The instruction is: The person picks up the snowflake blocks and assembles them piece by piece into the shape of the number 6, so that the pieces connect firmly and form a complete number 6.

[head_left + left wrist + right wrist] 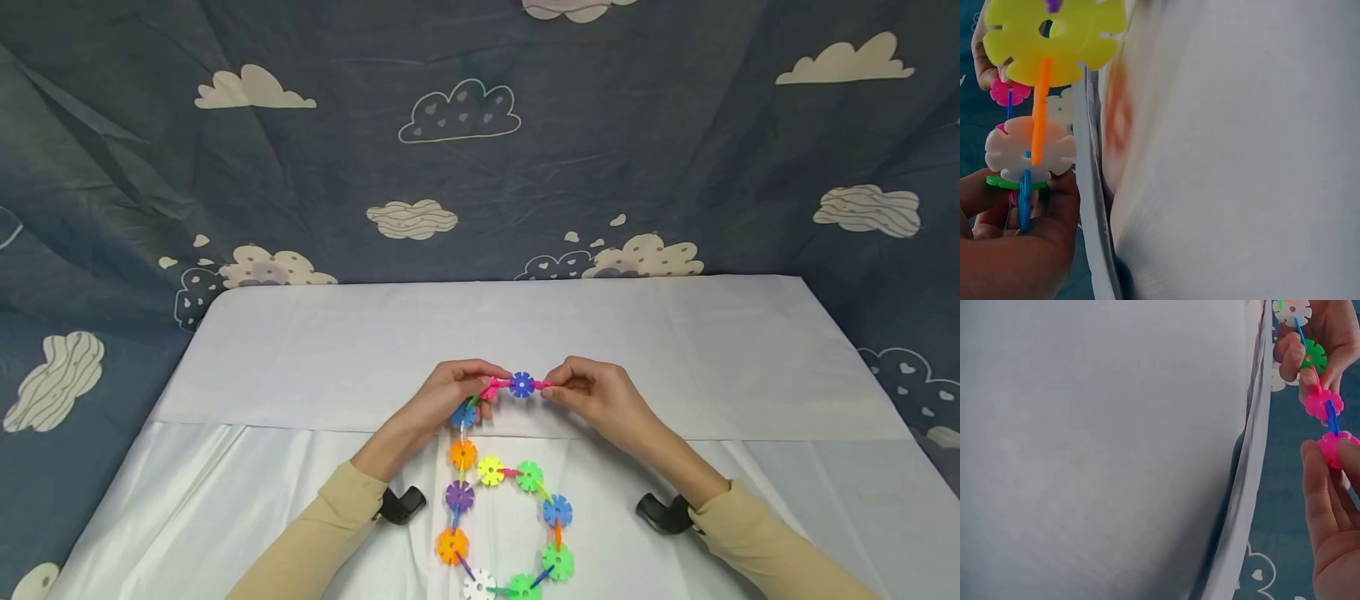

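Observation:
A chain of notched plastic snowflake discs stretches between my two hands. My left hand [442, 396] holds it near a pink disc [490, 388]; in the right wrist view its fingers are at a green disc [1314, 356]. My right hand [603, 400] pinches the pink end disc [1332, 450] between thumb and fingers. A dark blue disc [522, 384] joins the two pink ones. Below the left hand, the chain runs through a blue disc [463, 414] and an orange disc [463, 454] to a purple disc [460, 497], where a closed ring of multicoloured discs begins.
A white cloth [300, 358] covers the table. Behind it hangs a dark curtain [337, 183] with cloud prints. Black wrist cameras sit at both wrists, the left camera [402, 505] beside the disc ring and the right camera [663, 513] farther off.

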